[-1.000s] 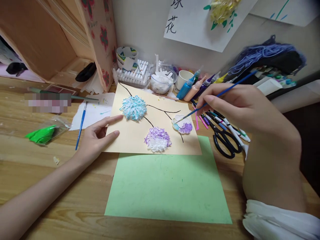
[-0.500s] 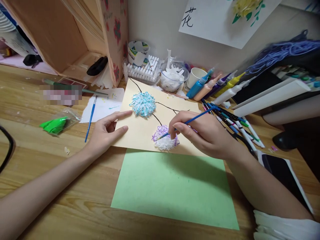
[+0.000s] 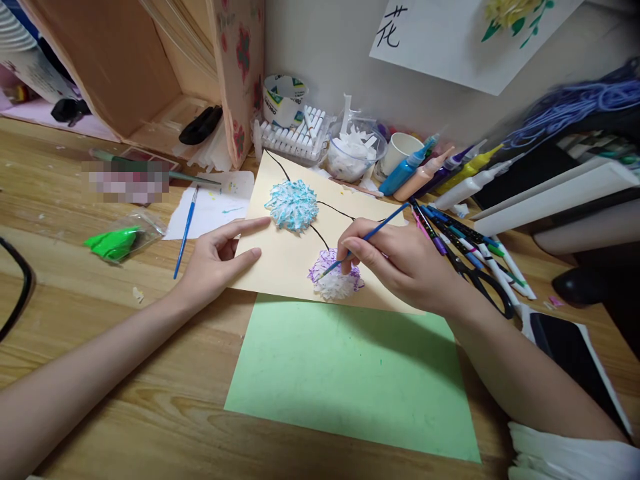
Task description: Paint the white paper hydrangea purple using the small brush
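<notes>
Your right hand (image 3: pixel 403 270) pinches the brush (image 3: pixel 383 225), left hand (image 3: pixel 213 262) spread on the sheet (image 3: pixel 285 260), whose blue flower (image 3: pixel 293 205) at ten o'clock looks finished, the purple flower (image 3: pixel 335 287) at six half coloured.

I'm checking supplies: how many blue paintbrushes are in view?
2: one brush in the right hand, another brush lying partly on the white paper. More could be hidden among the pens.

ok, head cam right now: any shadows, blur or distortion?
Head view: soft shadow below the right hand on the green paper; head view, upper right: blue yarn looks smeared, wide-angle stretch likely; head view, left: pixelated patch hides detail; head view, centre: paintbrush and purple-and-white flower look fairly sharp.
</notes>
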`<move>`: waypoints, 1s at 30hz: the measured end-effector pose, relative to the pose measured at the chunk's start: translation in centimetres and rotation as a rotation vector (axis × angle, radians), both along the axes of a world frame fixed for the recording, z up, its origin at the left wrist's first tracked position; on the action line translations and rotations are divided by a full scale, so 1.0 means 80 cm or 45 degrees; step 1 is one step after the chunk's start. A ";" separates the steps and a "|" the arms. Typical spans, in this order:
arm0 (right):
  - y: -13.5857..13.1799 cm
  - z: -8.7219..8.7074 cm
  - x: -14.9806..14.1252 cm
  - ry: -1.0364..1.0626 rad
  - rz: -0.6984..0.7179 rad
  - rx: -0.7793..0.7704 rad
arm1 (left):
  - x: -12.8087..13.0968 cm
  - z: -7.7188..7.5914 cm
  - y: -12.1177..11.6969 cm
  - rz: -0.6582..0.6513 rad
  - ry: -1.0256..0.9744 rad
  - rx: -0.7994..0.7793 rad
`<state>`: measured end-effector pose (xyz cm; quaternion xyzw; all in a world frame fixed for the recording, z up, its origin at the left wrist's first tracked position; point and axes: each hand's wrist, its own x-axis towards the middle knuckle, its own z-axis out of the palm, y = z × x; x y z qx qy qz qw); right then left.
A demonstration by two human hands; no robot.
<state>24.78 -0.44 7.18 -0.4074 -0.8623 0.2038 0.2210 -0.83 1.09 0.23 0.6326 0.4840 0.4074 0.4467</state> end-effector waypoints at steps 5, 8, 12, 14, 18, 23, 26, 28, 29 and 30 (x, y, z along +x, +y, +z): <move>0.002 -0.001 0.000 0.024 0.001 -0.026 | 0.000 0.001 0.000 -0.007 0.042 0.018; 0.003 0.000 0.000 0.033 -0.005 -0.043 | -0.001 0.001 0.000 -0.012 0.049 0.018; 0.004 0.002 0.001 0.028 -0.014 -0.073 | -0.001 0.001 0.000 -0.018 0.027 -0.003; 0.004 0.002 0.002 0.047 -0.018 -0.086 | 0.000 0.001 0.000 -0.017 0.032 -0.004; 0.004 0.001 0.001 0.066 -0.017 -0.098 | 0.001 0.003 -0.001 0.011 0.038 -0.016; 0.003 0.001 0.001 0.068 -0.026 -0.129 | 0.002 0.004 -0.001 0.019 0.053 -0.046; 0.004 0.001 0.002 0.108 -0.037 -0.150 | 0.002 0.004 -0.001 0.030 0.061 -0.050; 0.004 0.001 0.003 0.105 -0.033 -0.146 | 0.002 0.004 -0.002 0.028 0.051 -0.044; 0.005 0.001 0.003 0.092 -0.028 -0.144 | 0.002 0.004 -0.002 0.025 0.046 -0.039; 0.005 0.001 0.002 0.079 -0.023 -0.142 | 0.002 0.004 -0.002 0.023 0.045 -0.037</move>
